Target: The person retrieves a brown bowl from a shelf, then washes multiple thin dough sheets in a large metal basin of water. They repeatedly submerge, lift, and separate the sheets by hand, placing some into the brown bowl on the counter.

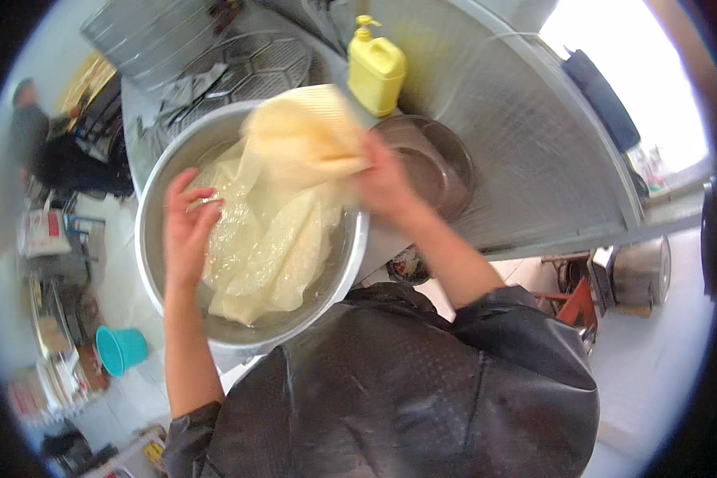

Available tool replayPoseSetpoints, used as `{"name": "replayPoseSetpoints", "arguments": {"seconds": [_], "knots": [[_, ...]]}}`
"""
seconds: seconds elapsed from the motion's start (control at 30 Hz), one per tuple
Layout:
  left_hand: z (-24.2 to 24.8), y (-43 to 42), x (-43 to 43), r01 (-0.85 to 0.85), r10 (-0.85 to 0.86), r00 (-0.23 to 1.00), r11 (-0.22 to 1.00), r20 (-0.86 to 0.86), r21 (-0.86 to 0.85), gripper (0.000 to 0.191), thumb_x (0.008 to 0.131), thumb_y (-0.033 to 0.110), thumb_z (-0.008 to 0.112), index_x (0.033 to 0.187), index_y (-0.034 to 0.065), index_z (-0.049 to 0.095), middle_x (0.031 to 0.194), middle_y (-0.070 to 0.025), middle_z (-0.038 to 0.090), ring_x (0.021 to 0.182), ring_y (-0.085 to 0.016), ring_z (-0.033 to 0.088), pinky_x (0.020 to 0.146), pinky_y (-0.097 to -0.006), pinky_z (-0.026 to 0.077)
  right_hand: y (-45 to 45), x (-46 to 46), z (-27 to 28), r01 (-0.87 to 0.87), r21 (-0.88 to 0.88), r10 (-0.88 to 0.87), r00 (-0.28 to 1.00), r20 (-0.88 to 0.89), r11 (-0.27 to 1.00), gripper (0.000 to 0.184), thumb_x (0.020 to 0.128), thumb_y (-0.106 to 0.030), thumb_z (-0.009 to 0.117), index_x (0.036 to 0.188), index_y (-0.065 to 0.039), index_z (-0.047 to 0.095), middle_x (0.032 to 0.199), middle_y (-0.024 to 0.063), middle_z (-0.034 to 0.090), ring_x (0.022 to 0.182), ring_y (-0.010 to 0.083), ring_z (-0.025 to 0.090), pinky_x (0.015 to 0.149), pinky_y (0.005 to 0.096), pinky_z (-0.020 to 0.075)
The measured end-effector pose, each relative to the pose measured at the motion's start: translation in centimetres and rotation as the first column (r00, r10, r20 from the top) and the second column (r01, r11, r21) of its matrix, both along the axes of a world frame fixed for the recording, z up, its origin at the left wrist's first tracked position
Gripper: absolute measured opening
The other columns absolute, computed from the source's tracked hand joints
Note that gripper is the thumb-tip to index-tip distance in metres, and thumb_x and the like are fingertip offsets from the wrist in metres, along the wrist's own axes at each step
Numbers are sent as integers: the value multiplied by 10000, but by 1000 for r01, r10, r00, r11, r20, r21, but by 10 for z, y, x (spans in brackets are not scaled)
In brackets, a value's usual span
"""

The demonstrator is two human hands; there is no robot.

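Note:
A large round metal basin (145,239) stands before me with liquid and a soaked, pale yellow sheet of cloth-like material (263,251) in it. My right hand (385,179) grips a raised, blurred part of pale yellow ribbed material above the basin's far right side. Whether that part joins the soaked sheet is not clear. My left hand (191,221) is over the basin's left part, fingers spread and curled, holding nothing that shows.
A yellow pump bottle (376,71) and a brown round bowl (454,173) stand right of the basin, beside a metal panel (532,137). Beyond lie a grey cloth (185,92) and a perforated rack (269,69). A teal bucket (122,349) is on the floor; another person (54,137) is far left.

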State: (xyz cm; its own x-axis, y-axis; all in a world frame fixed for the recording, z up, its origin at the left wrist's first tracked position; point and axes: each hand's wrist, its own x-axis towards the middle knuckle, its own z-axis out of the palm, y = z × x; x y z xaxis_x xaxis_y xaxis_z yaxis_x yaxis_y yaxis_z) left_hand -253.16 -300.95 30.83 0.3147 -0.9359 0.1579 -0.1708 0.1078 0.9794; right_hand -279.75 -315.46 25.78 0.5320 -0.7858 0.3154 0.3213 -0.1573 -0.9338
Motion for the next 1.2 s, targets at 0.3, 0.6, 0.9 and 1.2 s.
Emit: {"name": "replayPoseSetpoints", "arguments": {"seconds": [0.3, 0.6, 0.9, 1.2], "knots": [[-144, 31, -24, -251, -509, 476, 703, 717, 666, 458, 793, 284, 671, 1179, 63, 558, 1175, -231, 560, 1071, -361, 553, 879, -431, 462, -56, -124, -52, 55, -498, -500, 58, -864, 866, 230, 738, -104, 644, 923, -37, 525, 949, 159, 557, 918, 369, 518, 770, 463, 424], [-8, -10, -8, -27, 3, 900, 998, 437, 49, 110, 866, 123, 600, 914, 30, 635, 877, -54, 648, 793, -201, 599, 723, -285, 459, 2, 69, 9, -285, -506, 17, 882, -471, 814, 512, 711, -185, 755, 1121, -40, 486, 1138, 102, 507, 1106, 250, 457, 967, 358, 383], [49, 6, 32, -617, 461, 722, 767, -516, -178, 154, 939, 211, 549, 1002, 72, 564, 902, -61, 621, 786, -162, 596, 764, -314, 507, 49, 163, -56, -660, -28, 427, 518, -741, 751, 386, 762, -317, 656, 1009, -31, 577, 927, 210, 623, 895, 355, 592, 798, 407, 467], [-29, 61, 119, -896, 871, 443, 437, -212, -78, 208, 943, 252, 500, 963, 48, 467, 819, -56, 511, 722, -175, 538, 716, -323, 493, -46, 138, -76, -575, -109, 135, 364, -922, 811, 367, 689, -217, 698, 1006, -54, 610, 920, 180, 638, 903, 332, 604, 806, 396, 472]]}}
